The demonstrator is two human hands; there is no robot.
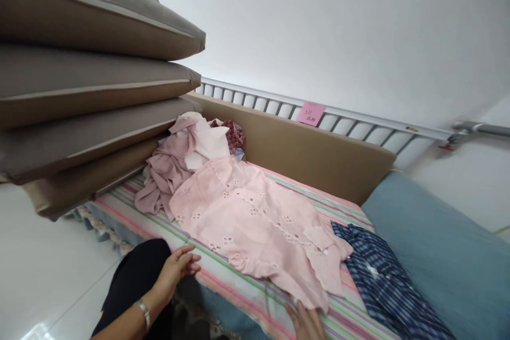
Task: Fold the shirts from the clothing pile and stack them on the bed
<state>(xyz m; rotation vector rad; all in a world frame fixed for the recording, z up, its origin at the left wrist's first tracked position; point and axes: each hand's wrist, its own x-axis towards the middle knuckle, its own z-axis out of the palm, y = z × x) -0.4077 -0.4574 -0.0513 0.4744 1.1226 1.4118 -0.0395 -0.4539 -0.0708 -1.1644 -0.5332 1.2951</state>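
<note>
A pink cardigan with cut-out flower shapes and a scalloped button edge lies spread across a striped cloth. My left hand, a silver bracelet on its wrist, hovers near the cloth's front edge beside the cardigan. Its fingers are loosely apart and hold nothing. At the bottom of the view, my right hand touches the near end of a cardigan sleeve. The fingers there look spread, and the rest of that hand is cut off by the frame.
Crumpled pink and white clothes lie against stacked grey-brown cushions on the left. A navy checked garment is at the right, beside a blue-green padded surface. Behind the striped cloth, a brown board leans against a white radiator.
</note>
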